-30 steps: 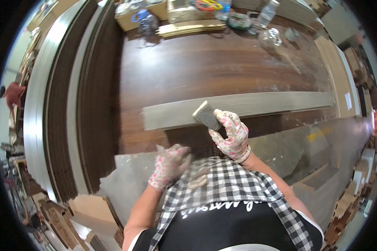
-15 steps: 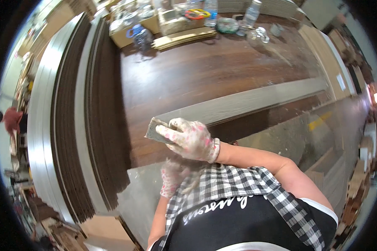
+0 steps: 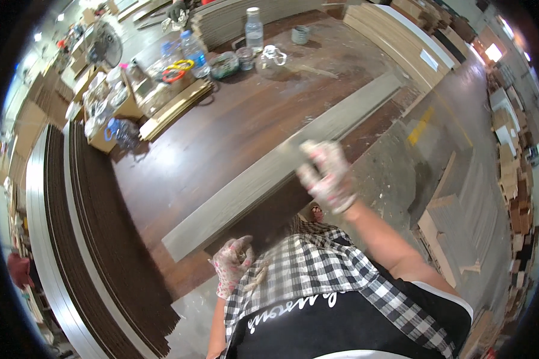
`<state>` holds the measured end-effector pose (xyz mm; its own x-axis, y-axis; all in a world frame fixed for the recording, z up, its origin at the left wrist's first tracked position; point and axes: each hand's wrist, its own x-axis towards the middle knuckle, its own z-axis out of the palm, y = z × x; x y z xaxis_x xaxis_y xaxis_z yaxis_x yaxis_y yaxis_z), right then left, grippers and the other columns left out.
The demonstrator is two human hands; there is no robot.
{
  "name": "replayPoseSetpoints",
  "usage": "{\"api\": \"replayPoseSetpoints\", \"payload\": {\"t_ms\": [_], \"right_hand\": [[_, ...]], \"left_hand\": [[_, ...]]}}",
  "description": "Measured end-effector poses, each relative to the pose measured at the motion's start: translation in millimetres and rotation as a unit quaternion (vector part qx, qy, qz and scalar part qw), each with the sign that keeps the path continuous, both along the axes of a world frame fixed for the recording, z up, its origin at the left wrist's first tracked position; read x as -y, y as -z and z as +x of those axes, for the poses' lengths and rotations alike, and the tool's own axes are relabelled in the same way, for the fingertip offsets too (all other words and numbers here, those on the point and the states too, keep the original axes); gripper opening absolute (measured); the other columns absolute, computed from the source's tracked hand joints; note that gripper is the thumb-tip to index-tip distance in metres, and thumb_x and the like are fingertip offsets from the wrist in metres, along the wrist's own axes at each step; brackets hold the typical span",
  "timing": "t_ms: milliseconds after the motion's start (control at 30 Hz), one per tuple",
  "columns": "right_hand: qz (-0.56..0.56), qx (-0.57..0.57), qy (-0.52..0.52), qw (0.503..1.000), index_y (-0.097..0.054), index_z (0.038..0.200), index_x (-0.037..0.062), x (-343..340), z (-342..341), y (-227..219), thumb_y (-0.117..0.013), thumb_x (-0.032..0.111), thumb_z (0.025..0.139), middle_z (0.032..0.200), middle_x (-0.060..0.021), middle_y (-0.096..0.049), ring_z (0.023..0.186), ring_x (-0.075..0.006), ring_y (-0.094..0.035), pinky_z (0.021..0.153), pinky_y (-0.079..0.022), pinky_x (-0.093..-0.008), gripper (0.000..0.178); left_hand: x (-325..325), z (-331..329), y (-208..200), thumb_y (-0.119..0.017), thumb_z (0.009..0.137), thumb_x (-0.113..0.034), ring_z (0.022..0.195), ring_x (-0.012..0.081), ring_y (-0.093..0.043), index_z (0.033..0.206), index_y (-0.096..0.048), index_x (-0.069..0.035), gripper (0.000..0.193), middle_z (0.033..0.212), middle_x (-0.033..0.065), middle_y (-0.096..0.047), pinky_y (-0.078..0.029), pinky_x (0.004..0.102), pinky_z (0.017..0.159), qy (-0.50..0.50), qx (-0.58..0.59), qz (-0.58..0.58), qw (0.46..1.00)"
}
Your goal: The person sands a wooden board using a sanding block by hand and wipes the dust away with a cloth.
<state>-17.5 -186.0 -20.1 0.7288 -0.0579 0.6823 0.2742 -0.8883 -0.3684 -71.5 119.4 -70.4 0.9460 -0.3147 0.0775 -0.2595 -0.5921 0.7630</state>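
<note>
A long grey wood-grain plank [image 3: 239, 190] lies diagonally across the brown table. My right hand [image 3: 329, 175], in a white glove with pink spots, is over its middle, fingers bent. Motion smears a small grey block [image 3: 292, 145] at those fingertips; it looks like the sanding block that showed clearly half a second ago. Close to my body, my left hand [image 3: 232, 263], gloved alike, has its fingers curled beside the near edge of a dark board [image 3: 263, 222]. Whatever may be inside those fingers is hidden.
Stacked dark-edged planks [image 3: 102, 227] flank the table [image 3: 209, 143] on the left. Along its far side stand a blue-capped jug [image 3: 124, 133], a clear bottle [image 3: 254, 30], jars and a red-and-yellow ring-shaped item [image 3: 178, 70]. Flat boards [image 3: 395, 42] are piled at the far right.
The view has turned and shifted. My right hand has moved from the plank's left end rightward to its middle. My left hand, previously blurred under the right, now shows separately at the near left.
</note>
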Motion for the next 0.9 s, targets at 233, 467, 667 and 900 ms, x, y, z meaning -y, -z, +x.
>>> {"api": "replayPoseSetpoints", "payload": {"t_ms": [233,467,667,900], "right_hand": [[-0.033,0.011,0.026,0.999,-0.067,0.122,0.0143,93.8,12.1,16.8,-0.076,0.022,0.083,0.104,-0.0112,-0.063,0.083,-0.024,-0.068,0.064,-0.06,-0.0362,0.041],[-0.023,-0.028,0.252,0.967,-0.065,0.127,0.0165,377.5,56.7,53.3,-0.073,0.027,0.089,0.112,-0.0133,-0.064,0.106,-0.0332,-0.062,0.095,-0.052,-0.0436,0.04],[0.148,0.03,0.251,0.956,-0.064,0.128,0.0034,470.3,90.1,47.0,-0.074,0.017,0.091,0.123,-0.0122,-0.064,0.117,-0.0255,-0.06,0.105,-0.046,-0.0379,0.041],[0.278,0.053,-0.011,0.959,-0.061,0.129,-0.0007,373.6,123.3,43.8,-0.069,-0.004,0.091,0.128,-0.0092,-0.062,0.122,-0.0208,-0.056,0.109,-0.042,-0.0364,0.039]], "left_hand": [[79.7,28.8,-51.1,-0.07,0.071,-0.007,0.069,0.029,-0.064,0.102,-0.074,-0.014,0.032,0.075,0.0075,-0.061,-0.051,0.0398,0.061,0.068,0.067,0.057,0.994],[183.1,65.4,-93.9,-0.074,0.075,-0.002,0.073,0.0335,-0.065,0.105,-0.074,-0.01,0.031,0.076,0.011,-0.064,-0.052,0.0423,0.068,0.031,0.144,0.13,0.98],[236.7,105.2,-105.1,-0.084,0.075,-0.026,0.1,0.0331,-0.07,0.141,-0.051,-0.006,0.076,0.136,0.0146,-0.059,-0.056,0.0435,0.083,-0.013,0.013,0.364,0.931],[248.7,123.7,-104.5,-0.084,0.075,-0.031,0.099,0.0363,-0.07,0.138,-0.052,-0.001,0.077,0.135,0.0174,-0.057,-0.057,0.0465,0.082,-0.01,-0.05,0.429,0.902]]}}
